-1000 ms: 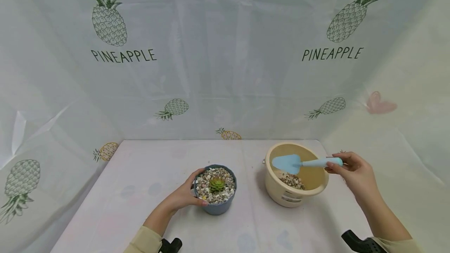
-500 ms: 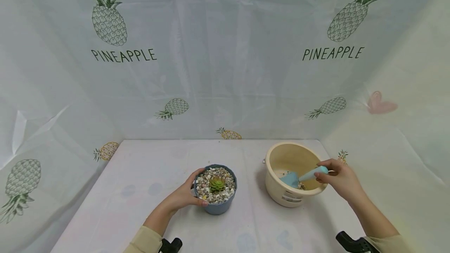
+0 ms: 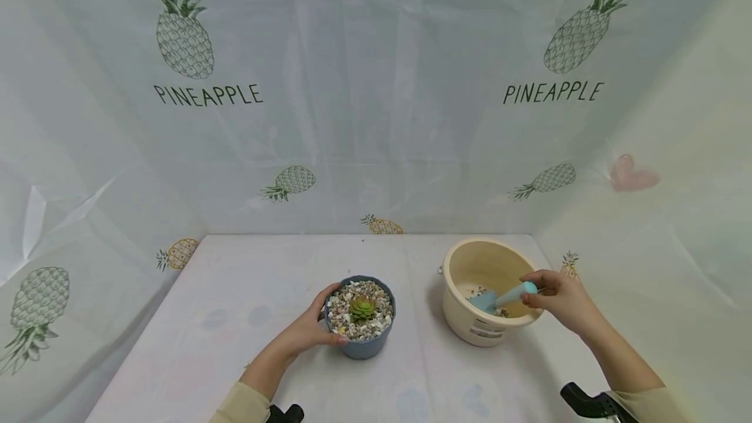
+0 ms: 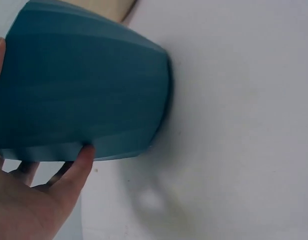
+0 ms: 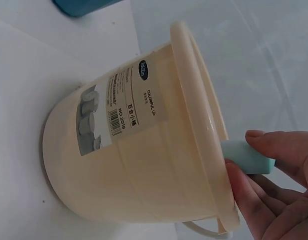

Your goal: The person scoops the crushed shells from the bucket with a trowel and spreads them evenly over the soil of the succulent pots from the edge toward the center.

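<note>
A blue flowerpot (image 3: 363, 348) stands on the table, filled with pale gravel around a small green succulent (image 3: 362, 307). My left hand (image 3: 308, 331) grips its left side, thumb in front and fingers round the back; the left wrist view shows the pot's wall (image 4: 84, 85) close up. Further right stands a cream bucket (image 3: 470, 325) with some gravel at the bottom. My right hand (image 3: 558, 299) pinches the handle of a light blue trowel (image 3: 517, 292) between thumb and fingers. The trowel's blade (image 3: 484, 301) slopes down into the bucket, at the gravel; its tip is hidden.
A white cloth printed with pineapples hangs behind the table (image 3: 247, 299) and at both sides. The bucket carries a printed label (image 5: 119, 107) on its near wall. Its thin handle (image 5: 206, 230) hangs at the rim.
My right hand has moved left and down, taking the trowel from above the bucket's rim into it, with the blade now tilted down at the gravel. My left hand and the flowerpot have stayed put.
</note>
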A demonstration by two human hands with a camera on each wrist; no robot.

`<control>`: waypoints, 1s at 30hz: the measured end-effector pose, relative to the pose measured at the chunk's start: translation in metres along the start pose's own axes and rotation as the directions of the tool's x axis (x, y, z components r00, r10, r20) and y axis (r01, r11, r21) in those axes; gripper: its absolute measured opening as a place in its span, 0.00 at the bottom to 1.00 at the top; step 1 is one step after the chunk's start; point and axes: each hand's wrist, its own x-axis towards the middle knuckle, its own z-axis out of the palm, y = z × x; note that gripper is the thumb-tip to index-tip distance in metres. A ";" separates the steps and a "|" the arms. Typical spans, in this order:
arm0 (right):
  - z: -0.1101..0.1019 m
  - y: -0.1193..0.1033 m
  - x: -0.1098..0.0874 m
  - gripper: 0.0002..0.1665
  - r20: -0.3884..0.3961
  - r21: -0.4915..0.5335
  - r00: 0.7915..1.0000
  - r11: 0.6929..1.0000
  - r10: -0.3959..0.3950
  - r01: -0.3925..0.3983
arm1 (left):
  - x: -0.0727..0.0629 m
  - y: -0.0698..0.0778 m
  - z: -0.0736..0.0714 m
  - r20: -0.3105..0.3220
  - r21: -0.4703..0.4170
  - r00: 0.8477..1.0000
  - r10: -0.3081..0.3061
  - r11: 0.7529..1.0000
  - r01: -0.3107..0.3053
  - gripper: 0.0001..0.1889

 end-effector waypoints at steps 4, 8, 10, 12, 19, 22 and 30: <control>-0.001 0.001 -0.001 0.23 0.032 -0.001 0.999 1.000 0.019 -0.019 | -0.002 -0.003 0.002 -0.006 -0.022 1.000 0.004 1.000 -0.004 0.58; -0.003 0.000 -0.001 0.23 0.054 -0.012 0.998 1.000 0.023 -0.022 | -0.005 -0.003 0.000 -0.024 -0.025 1.000 0.009 1.000 -0.009 0.53; -0.004 -0.001 -0.001 0.23 0.062 -0.017 0.998 1.000 0.016 -0.015 | -0.008 -0.001 -0.001 -0.040 -0.018 0.999 0.013 1.000 -0.014 0.50; -0.005 -0.002 -0.001 0.23 0.073 -0.018 0.997 1.000 0.007 -0.006 | -0.010 0.000 -0.003 -0.051 -0.008 0.999 0.016 1.000 -0.017 0.48; -0.009 -0.003 -0.004 0.25 0.088 -0.047 0.996 0.999 -0.007 0.011 | -0.022 0.001 -0.012 -0.036 -0.032 0.999 0.025 0.999 -0.026 0.44; -0.011 -0.005 -0.006 0.24 0.088 -0.046 0.996 0.999 -0.018 0.022 | -0.028 0.000 -0.017 -0.022 -0.030 0.999 0.027 0.999 -0.027 0.44; -0.015 -0.009 -0.011 0.23 0.077 0.003 0.997 1.000 -0.024 0.024 | -0.043 0.000 -0.032 -0.052 0.012 0.997 0.063 0.998 -0.063 0.42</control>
